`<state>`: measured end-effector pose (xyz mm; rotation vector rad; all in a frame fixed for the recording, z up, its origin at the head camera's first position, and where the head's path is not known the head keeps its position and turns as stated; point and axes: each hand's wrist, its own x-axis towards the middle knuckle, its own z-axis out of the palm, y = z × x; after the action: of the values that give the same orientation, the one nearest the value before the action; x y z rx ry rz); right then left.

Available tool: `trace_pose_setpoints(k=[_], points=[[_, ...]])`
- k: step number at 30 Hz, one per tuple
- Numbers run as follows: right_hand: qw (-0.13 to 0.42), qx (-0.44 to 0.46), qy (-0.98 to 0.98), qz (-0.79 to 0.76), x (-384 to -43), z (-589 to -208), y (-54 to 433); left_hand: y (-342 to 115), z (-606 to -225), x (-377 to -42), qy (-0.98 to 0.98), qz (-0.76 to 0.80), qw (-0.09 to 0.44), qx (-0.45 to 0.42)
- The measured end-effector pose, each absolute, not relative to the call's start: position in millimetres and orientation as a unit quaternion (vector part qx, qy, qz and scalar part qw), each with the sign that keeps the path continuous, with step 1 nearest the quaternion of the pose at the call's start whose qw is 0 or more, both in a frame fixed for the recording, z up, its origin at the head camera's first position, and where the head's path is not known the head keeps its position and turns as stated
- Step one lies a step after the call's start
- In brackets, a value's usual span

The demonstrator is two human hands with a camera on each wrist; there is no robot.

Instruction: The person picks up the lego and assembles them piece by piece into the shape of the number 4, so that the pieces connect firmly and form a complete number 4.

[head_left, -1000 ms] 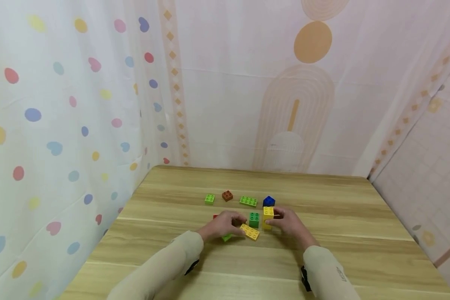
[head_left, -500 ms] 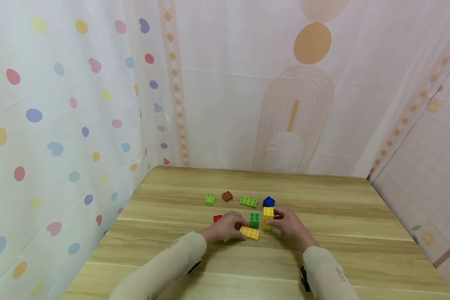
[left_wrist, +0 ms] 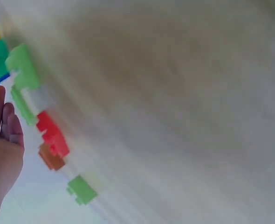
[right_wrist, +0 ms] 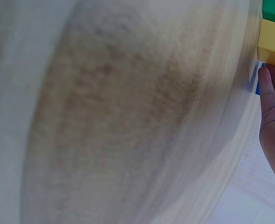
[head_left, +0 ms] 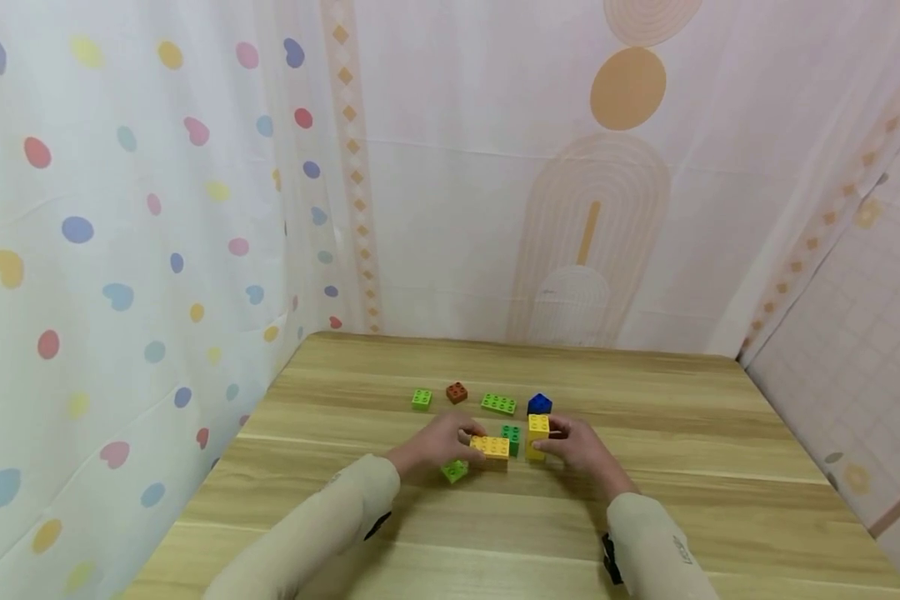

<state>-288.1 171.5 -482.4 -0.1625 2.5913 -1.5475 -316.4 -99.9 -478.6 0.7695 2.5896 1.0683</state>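
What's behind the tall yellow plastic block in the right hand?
A blue, angular plastic block shows just beyond the tall yellow plastic block in the head view. The yellow block covers whatever else lies directly behind it, so that can't be seen.

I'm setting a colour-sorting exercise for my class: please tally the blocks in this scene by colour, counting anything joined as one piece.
Yellow blocks: 2
Light green blocks: 3
Dark green block: 1
Red block: 1
Brown block: 1
Blue block: 1
Total: 9
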Motion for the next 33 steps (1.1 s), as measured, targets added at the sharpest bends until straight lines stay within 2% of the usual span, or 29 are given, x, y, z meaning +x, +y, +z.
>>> trace_pose_setpoints(k=[9, 17, 33], points=[[0.068, -0.050, 0.849, -0.522, -288, -483, 173, -102, -453, -324, 0.877, 0.385, 0.090, 0.272], [0.065, -0.053, 0.851, -0.519, -288, -482, 172, -92, -444, -335, 0.879, 0.386, 0.067, 0.271], [0.066, -0.067, 0.853, -0.514, -290, -484, 173, -59, -432, -338, 0.869, 0.407, 0.096, 0.265]])
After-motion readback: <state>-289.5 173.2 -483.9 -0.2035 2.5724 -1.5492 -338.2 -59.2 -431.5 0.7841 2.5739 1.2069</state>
